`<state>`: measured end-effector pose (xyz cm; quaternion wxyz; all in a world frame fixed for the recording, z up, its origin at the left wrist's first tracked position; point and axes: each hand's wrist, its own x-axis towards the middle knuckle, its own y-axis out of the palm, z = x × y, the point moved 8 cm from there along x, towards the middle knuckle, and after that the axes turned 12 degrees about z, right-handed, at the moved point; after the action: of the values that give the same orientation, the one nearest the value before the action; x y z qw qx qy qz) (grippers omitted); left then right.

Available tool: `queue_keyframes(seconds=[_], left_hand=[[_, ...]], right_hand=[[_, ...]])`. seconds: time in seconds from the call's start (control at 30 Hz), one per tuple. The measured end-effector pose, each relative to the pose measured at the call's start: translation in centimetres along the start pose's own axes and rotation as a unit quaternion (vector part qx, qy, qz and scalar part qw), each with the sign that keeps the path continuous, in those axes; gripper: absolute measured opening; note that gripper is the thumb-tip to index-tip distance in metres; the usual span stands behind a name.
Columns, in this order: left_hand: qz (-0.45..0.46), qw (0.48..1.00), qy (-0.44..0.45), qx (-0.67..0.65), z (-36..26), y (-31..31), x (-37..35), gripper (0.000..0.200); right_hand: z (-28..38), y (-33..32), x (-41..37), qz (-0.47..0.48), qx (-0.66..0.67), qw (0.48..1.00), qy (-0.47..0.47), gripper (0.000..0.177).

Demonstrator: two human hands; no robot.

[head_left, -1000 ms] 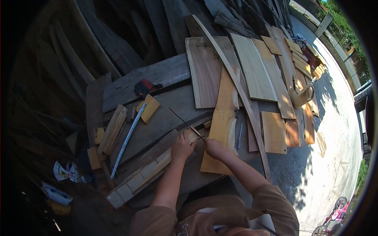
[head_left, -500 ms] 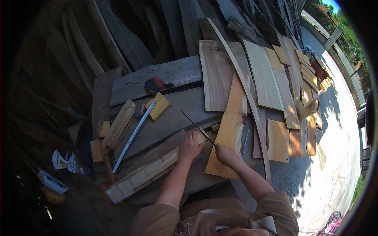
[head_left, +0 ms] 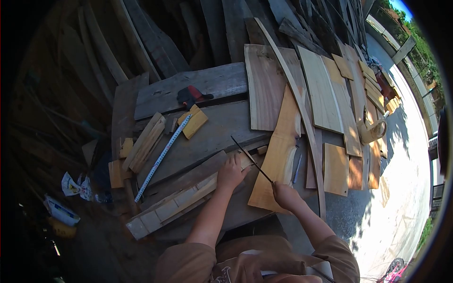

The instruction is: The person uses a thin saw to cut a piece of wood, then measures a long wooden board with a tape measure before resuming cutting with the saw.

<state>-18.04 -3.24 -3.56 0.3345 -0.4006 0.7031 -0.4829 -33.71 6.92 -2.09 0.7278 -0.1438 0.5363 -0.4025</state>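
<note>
My right hand [head_left: 284,194] grips one thin dark metal blade [head_left: 250,158], laid across the end of one long pale wooden strip [head_left: 179,200]. My left hand [head_left: 231,173] presses flat, fingers spread, on that strip atop the grey plank desk [head_left: 212,137]. One white tape measure [head_left: 163,158] lies further left.

The orange-tan wooden board with wavy darker grain [head_left: 278,155] glows warm in the sun against the grey, weathered plank desk [head_left: 207,137]. A thin black metal blade [head_left: 250,158] crosses the board's left edge. Left of the board, a pale beige segmented wooden strip [head_left: 184,200] shows dark cross lines between its blocks. Farther left are a white tape measure with fine dark marks [head_left: 163,155] and a mustard-yellow flat wooden block [head_left: 194,122]. Up and left of the board is a red-and-black tool [head_left: 191,94]. Above the board, a pale cream plank [head_left: 266,89] carries brown streaked grain. At the board's right edge is a slim blue pen-like stick [head_left: 296,167]. Far left of the board is a white crumpled wrapper with dark print [head_left: 75,186].
</note>
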Motion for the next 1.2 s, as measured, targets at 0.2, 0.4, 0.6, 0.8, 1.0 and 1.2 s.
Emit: queue_keyframes(seconds=[0.2, 0.4, 0.6, 0.8, 1.0, 1.2], left_hand=[[-0.003, 1.0, 0.002, -0.011, 0.1, 0.2, -0.1, 0.061], [0.032, 0.999, -0.016, -0.037, 0.3, 0.4, 0.1, 0.061], [-0.004, 1.0, 0.002, -0.004, 0.1, 0.2, -0.1, 0.062], [0.016, 0.999, -0.009, -0.035, 0.2, 0.2, 0.1, 0.06], [0.027, 0.999, -0.01, -0.038, 0.1, 0.0, 0.1, 0.058], [-0.004, 1.0, 0.005, -0.009, -0.1, 0.0, 0.1, 0.062]], right_hand=[[3.5, -1.0, 4.9, -0.045, 0.013, 0.998, -0.043, 0.02], [-2.2, 1.7, -4.4, -0.019, 0.018, 0.999, 0.023, 0.026], [1.5, -0.2, 2.6, -0.014, -0.006, 1.0, -0.013, 0.02], [2.5, 0.0, 3.1, -0.024, -0.003, 1.0, -0.008, 0.023], [-2.6, 2.2, -4.6, 0.018, 0.035, 0.998, 0.044, 0.021], [2.2, 0.1, 5.4, -0.037, 0.026, 0.998, -0.041, 0.023]])
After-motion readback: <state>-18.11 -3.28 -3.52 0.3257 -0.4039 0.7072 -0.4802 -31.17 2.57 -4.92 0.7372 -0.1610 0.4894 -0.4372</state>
